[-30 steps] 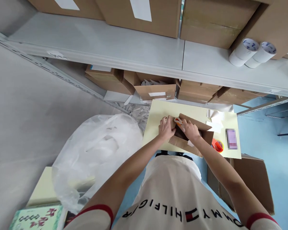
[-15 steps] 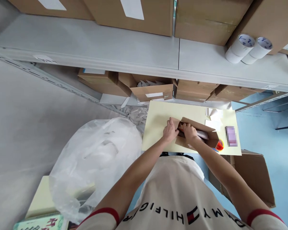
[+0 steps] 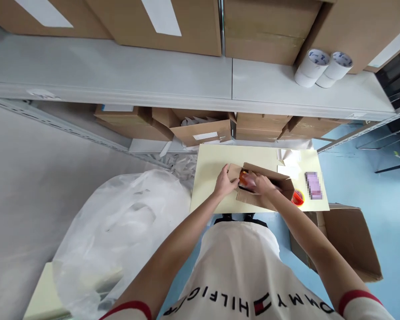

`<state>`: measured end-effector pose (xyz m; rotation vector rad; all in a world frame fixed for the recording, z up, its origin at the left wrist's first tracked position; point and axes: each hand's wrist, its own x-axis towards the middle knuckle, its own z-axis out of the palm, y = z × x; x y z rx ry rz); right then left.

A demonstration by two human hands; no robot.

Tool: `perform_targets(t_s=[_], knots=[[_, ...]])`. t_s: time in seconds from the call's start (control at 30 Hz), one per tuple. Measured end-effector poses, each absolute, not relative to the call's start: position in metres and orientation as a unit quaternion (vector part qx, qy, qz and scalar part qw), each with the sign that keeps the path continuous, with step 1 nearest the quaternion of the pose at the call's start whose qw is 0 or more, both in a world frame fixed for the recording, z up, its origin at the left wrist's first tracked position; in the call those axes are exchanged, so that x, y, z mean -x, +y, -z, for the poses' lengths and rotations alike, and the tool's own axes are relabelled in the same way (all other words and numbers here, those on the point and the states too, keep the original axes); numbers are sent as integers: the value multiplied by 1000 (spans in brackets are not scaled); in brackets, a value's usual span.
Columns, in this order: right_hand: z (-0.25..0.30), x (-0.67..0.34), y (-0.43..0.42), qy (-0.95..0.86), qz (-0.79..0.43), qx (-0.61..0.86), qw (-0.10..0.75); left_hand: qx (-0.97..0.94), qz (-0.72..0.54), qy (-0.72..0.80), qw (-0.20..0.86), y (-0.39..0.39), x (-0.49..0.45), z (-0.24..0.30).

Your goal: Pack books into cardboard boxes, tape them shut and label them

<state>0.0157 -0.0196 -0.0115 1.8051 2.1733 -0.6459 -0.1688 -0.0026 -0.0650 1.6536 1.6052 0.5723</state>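
An open cardboard box point(image 3: 255, 199) lies lengthwise on the pale yellow table point(image 3: 208, 171), its flaps standing up. My left hand point(image 3: 225, 183) grips the flap at the box's left end, thumb on the inner side. Inside the box is my right hand point(image 3: 262, 183), its fingers blurred by motion. Just left of those fingers shows a shiny orange-red item point(image 3: 243, 178), partly covered; its kind is unclear. Whether the right fingers hold it cannot be seen.
A red tape roll point(image 3: 298, 198), white papers point(image 3: 288, 171) and a pixelated purple item point(image 3: 314, 185) lie right of the box. Behind runs a shelf point(image 3: 186, 82) with cartons and white tape rolls point(image 3: 311, 67). A plastic bag point(image 3: 120, 235) bulges at left; an open carton point(image 3: 351, 240) stands at right.
My right hand has shifted right along the box, uncovering more of the orange-red item. The pale item at the box's right end is now mostly hidden. My left hand stays at the flap.
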Motion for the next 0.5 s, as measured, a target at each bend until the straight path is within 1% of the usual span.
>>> perform_targets(t_s=[0.13, 0.2, 0.23, 0.3, 0.4, 0.5], knots=[[-5, -67, -61, 735, 252, -629, -44, -657, -263, 596, 380, -11, 179, 67], [-10, -88, -84, 708, 237, -658, -103, -632, -276, 599, 406, -15, 181, 68], [-12, -93, -95, 700, 236, -663, -119, -608, -283, 605, 429, -16, 182, 69], [-13, -92, -110, 709, 252, -647, -124, -548, -297, 614, 484, -18, 182, 70], [-7, -67, -111, 742, 274, -608, -66, -486, -309, 613, 540, -21, 179, 69], [7, -40, -89, 715, 207, -668, 3, -493, -304, 599, 553, -24, 178, 66]])
